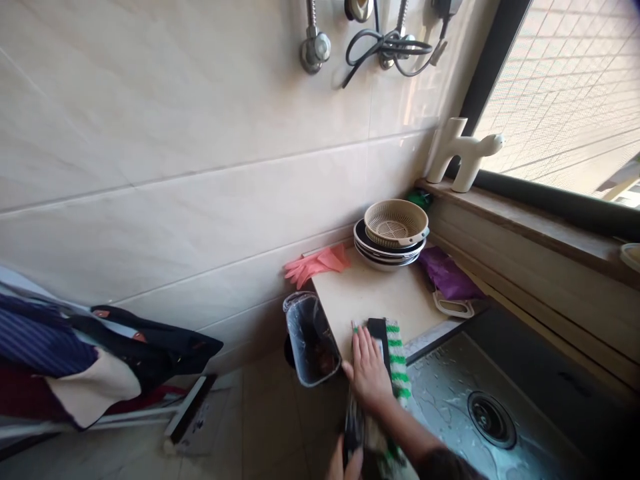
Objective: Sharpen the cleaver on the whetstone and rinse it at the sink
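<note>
A flat mop head (399, 360) with a green-and-white striped pad and a black plate lies along the counter edge beside the sink. My right hand (370, 370) rests on top of it, fingers stretched out flat and thumb apart. At the bottom edge of the view, my left hand (345, 463) is closed around a dark mop handle (354, 427). The lower part of the handle and the pad's near end are partly hidden by my right forearm and the frame edge.
A lined trash bin (313, 340) stands left of the counter (370, 287). Stacked bowls (390, 257) under a beige colander (396, 223), pink gloves (320, 265) and a purple bag (450, 275) sit behind. The wet sink (450, 400) is at right, a squeegee-like tool (190, 410) at left.
</note>
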Available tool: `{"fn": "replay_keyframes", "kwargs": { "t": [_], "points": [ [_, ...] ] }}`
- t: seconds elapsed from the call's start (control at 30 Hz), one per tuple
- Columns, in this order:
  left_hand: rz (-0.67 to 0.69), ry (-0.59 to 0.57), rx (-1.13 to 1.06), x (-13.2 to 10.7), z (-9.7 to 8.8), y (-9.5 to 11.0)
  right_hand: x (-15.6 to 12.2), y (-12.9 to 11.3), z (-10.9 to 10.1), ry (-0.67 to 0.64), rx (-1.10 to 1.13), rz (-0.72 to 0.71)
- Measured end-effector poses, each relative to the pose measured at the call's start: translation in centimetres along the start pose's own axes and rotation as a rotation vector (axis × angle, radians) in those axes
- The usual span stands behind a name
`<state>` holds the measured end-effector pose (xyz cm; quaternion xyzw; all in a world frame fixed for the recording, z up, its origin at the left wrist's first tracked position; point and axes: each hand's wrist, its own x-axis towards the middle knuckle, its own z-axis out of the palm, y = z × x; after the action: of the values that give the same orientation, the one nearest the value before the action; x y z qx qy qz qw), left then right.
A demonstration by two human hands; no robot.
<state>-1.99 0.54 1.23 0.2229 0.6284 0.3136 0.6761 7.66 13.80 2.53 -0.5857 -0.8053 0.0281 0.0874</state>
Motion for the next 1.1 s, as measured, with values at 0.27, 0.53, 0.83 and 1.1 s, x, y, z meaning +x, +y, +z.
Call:
{"fn": "replay_keyframes", "kwargs": {
  "t": [0.27,0.53,0.83,1.1],
  "points": [
    [0.052,-0.039,0.015,0.1,0.8,1.1,2.3,0.6,-1.3,-0.086,0.026,0.019],
    [0.06,0.025,0.044,-0.7,0.4,0.5,0.9,-0.1,-1.2,-0.051,-0.013,-0.035],
    [0.061,0.087,0.083,-0.6,-0.3,-1.8,-1.1,-0.2,-0.1,0.052,0.007,-0.05],
    [0.014,0.028,0.063,-0.9,0.5,-0.2,-0.2,0.2,-0.7,-0.012,0.013,-0.022]
  ]
}}
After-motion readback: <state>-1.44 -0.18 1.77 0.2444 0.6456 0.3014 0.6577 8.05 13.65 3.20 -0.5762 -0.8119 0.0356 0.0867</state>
